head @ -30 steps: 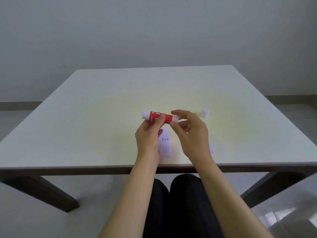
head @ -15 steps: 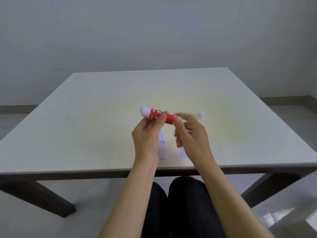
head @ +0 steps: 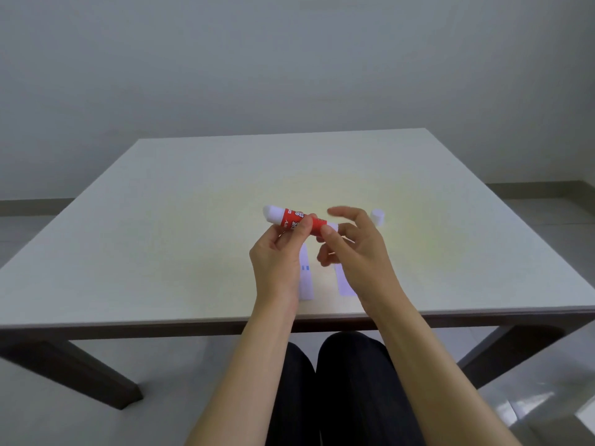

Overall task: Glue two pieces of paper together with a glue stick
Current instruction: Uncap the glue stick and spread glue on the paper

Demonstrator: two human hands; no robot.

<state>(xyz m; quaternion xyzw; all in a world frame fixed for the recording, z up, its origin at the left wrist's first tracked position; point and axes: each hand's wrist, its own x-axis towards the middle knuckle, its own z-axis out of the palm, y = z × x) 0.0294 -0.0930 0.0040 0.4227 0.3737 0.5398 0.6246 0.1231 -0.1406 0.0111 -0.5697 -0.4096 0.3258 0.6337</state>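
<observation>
I see a pale, square surface (head: 135, 239) in front of me with a plain grey wall behind it, and both bare forearms reach in from the bottom of the view. My left hand (head: 277, 262) is raised a little above the surface, closed around the red body of the glue stick (head: 297, 221), thumb on the near side and fingers behind. The stick lies roughly level, tilting slightly down to the right, with its white rounded end sticking out to the left past my fingers. Below that hand, the first strip of paper (head: 306, 278) lies flat on the surface, running away from me, with small blue marks near its middle; my left wrist covers part of its edge. Just to the right, apart from it by a narrow gap, lies the second strip of paper (head: 345, 281), partly hidden under my right hand (head: 357, 252). The right hand meets the stick's right end: thumb and a bent finger sit at the white tip there, while the index finger is lifted and blurred, the rest loosely curled. I cannot tell how firmly it grips. Farther right, past those fingers, a small white cap (head: 377, 216) lies on the surface by itself.
</observation>
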